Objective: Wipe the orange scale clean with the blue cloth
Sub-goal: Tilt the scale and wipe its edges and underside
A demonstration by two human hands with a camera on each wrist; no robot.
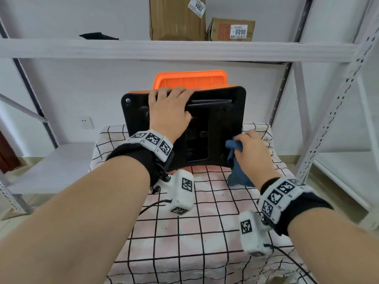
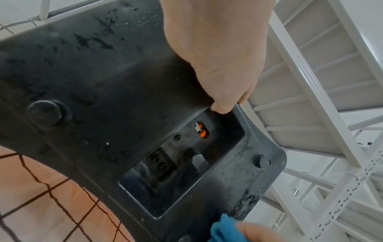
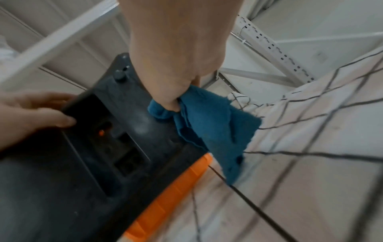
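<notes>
— What can't you make out?

— The orange scale [image 1: 215,111] is tipped up on the checked tablecloth [image 1: 205,232], black underside towards us, so its top face is hidden.

— How does it look?

— Smudged and spotted, with an orange rim.

— The hands?

— The left hand [image 1: 168,111] grips its upper edge, fingers curled over. The right hand [image 1: 251,149] pinches the bunched blue cloth [image 1: 238,169] against the underside's lower right corner.

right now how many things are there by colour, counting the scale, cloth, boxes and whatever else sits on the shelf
orange and black: 1, the scale
blue: 1, the cloth
brown: 2, the tall cardboard box and the small cardboard box
black: 1, a flat dark item on the shelf, too small to identify
total: 5
</notes>
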